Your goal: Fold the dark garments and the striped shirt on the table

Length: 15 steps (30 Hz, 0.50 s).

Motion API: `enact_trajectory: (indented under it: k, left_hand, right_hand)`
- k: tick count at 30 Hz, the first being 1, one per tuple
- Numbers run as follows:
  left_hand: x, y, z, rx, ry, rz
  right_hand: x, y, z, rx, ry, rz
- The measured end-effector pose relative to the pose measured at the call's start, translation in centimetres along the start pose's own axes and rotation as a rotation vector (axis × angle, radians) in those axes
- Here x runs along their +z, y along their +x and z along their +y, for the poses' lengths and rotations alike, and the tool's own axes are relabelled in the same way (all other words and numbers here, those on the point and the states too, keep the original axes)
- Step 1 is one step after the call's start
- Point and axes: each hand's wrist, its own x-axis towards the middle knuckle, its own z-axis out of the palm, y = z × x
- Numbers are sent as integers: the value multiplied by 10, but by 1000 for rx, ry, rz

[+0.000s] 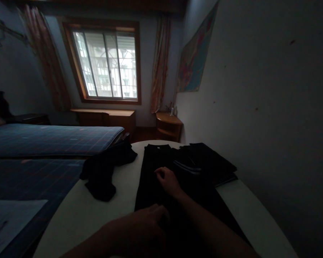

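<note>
At far left I record a bed (56,139) with a blue checked cover. Beside it, on the left part of the pale, round-edged worktop (70,222), lies a crumpled dark cloth (101,179). The window (104,64) stands beyond, at the far side. My left grip (153,222) is at the near edge, over the garment; its fingers bend downward in shadow, and I cannot tell how far open they are or whether they have hold of the fabric. The black garment (148,190) lies spread along the middle of the worktop, its collar at the far end. My right grip (169,181) is above its middle, farther out than the left, fingers curled and thumb near the forefinger; I cannot confirm any hold. Right of it, I note pale stripes (187,168) on dark fabric, then a folded dark pile (215,159).
</note>
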Motion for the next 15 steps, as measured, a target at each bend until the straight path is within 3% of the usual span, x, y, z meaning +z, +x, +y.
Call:
enact_trajectory:
  k: [4,6,8,10,12,13,15]
  left_hand:
    - [9,11,-4,151,-55,-21]
    - [9,13,-12,159,-96,31]
    - [6,13,-28,60,-69,177]
    - [4,11,-53,-144,44,438]
    - [5,9,-82,-310,138,670]
    - [6,9,-96,-381,179,743]
    - [12,8,-120,-471,236,771]
  right_hand:
    - [-2,0,-2,-14,5,7]
    - [-9,3,-6,-1,7,40]
    - [-20,4,-12,42,0,96]
    - [-34,1,-20,80,-24,119]
    - [-46,-9,-28,53,-93,55]
    - [-50,-16,-30,15,-152,-4]
    - [-54,-31,-31,-55,-308,-120]
